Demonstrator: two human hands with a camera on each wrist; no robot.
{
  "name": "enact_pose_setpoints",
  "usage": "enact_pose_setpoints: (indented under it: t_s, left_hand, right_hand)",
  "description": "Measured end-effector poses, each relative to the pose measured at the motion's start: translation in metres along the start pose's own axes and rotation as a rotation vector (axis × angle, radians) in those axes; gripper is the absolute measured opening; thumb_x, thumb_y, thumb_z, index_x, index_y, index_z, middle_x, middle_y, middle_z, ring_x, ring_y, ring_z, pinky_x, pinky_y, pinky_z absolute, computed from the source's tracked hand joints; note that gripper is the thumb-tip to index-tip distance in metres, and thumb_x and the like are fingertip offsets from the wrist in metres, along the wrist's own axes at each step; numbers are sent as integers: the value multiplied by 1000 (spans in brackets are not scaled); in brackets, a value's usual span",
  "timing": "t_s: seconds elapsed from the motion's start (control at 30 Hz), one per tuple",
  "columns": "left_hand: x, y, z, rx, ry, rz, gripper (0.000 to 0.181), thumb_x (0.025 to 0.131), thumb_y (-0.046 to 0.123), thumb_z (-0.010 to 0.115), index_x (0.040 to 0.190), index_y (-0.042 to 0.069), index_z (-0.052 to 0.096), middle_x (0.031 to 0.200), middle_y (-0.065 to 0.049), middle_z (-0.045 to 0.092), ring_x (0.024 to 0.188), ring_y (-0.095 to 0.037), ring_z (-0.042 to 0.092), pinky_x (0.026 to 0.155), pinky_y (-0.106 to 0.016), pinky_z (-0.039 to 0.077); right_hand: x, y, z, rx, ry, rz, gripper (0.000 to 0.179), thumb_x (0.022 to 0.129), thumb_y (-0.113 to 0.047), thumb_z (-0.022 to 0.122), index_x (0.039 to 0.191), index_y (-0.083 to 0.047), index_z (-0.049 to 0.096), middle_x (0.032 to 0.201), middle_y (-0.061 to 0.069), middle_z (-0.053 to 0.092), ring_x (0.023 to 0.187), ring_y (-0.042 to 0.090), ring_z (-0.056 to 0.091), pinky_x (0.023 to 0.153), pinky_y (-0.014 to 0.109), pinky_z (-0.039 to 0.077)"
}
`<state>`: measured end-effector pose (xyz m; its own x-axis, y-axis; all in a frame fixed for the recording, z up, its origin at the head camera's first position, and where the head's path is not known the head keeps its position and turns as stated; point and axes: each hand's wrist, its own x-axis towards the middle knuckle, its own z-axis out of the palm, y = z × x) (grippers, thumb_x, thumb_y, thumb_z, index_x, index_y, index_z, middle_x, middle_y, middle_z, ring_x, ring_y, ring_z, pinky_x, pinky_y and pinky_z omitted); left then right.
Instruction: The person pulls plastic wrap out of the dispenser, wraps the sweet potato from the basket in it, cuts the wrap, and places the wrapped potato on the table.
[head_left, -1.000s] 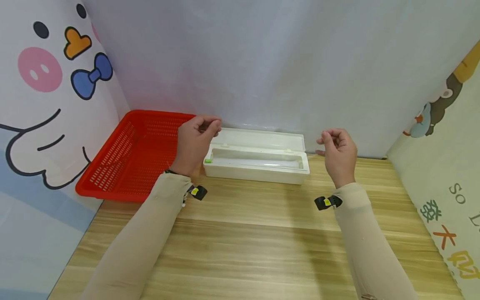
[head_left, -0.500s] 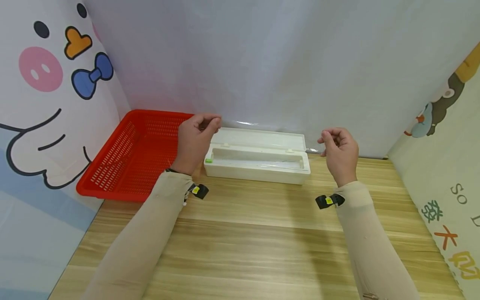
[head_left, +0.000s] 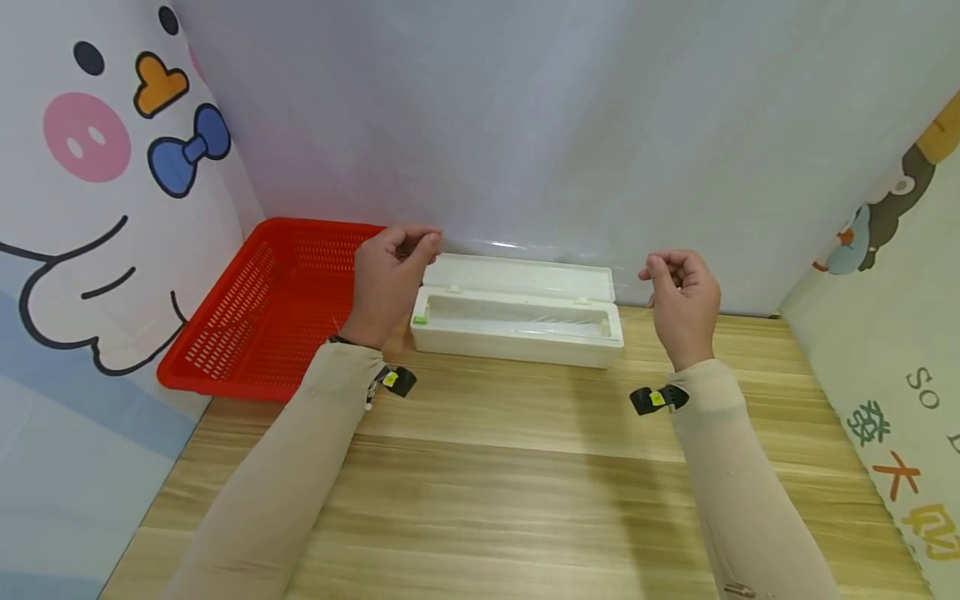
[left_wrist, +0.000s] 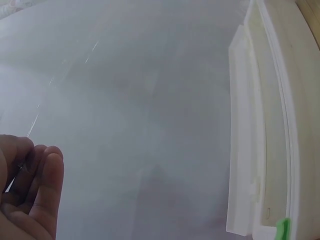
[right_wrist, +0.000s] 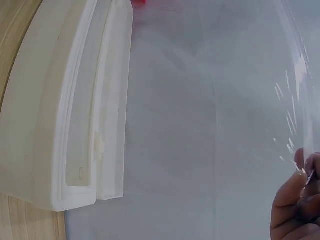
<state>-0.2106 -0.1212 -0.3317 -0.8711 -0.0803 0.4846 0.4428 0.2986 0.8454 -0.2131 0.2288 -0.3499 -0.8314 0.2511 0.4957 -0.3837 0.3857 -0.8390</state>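
Observation:
A sheet of clear cling film (right_wrist: 300, 75) spans the space between my hands, seen mostly by its glints. My left hand (head_left: 386, 287) pinches one end between thumb and fingers, beside the red basket. At the other end my right hand (head_left: 684, 308) pinches a corner, with the film bunched at the fingertips in the right wrist view. Between and below the hands sits a long white cling film dispenser box (head_left: 517, 348) with its lid (head_left: 525, 280) laid back. A film roll shows inside it, and a green slider (head_left: 420, 320) sits at its left end.
The red plastic basket (head_left: 225, 388) stands at the back left, partly behind my left hand. A pale grey sheet wall (head_left: 487, 125) rises behind the box. Printed side walls flank the wood-grain table (head_left: 487, 483).
Both hands hold nearly the same place, a touch farther apart. My right fingers have curled in more around the film's corner. The glints along the film have shifted.

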Motion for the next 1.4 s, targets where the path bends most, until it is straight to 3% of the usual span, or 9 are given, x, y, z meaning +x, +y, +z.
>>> enact_pose_setpoints:
  t_s: [0.43, 0.67, 0.93, 1.23, 1.4]
  left_hand:
    - [-5, 1, -4, -9, -10, -9, 23, 102, 23, 68, 115, 5, 76, 98, -11, 74, 86, -16, 66, 73, -22, 57]
    - [-9, 4, -5, -43, -19, -29, 23, 101, 22, 69, 115, 6, 76, 96, -9, 71, 76, -19, 69, 75, -24, 59]
    - [-13, 4, -7, -24, -19, 2, 22, 101, 23, 69, 114, 6, 77, 94, -9, 72, 74, -17, 70, 70, -25, 58]
    - [-10, 6, -9, -57, -21, -1, 23, 101, 21, 69, 115, 3, 75, 95, -10, 71, 77, -26, 70, 76, -24, 60]
    - [-8, 9, -9, -59, -16, -1, 24, 101, 21, 69, 116, 2, 74, 94, -10, 71, 76, -23, 69, 74, -24, 60]
  right_hand:
    - [-2, -2, -4, 57, 8, -8, 24, 104, -21, 63, 110, 2, 67, 84, -13, 66, 62, 7, 52, 60, 19, 47]
    - [-5, -4, -7, 69, -5, -19, 28, 104, -21, 64, 110, 7, 66, 84, -13, 67, 62, 7, 53, 61, 19, 48]
    - [-7, -6, -8, 82, -4, -34, 26, 104, -19, 64, 109, 6, 67, 83, -13, 68, 63, 11, 55, 61, 20, 49]
    - [-4, -10, -8, 79, 0, -46, 29, 104, -21, 64, 110, 7, 67, 83, -13, 67, 60, 9, 53, 60, 20, 49]
    - [-2, -13, -7, 97, 6, -82, 29, 104, -20, 63, 109, 9, 66, 83, -13, 68, 59, 12, 52, 59, 21, 49]
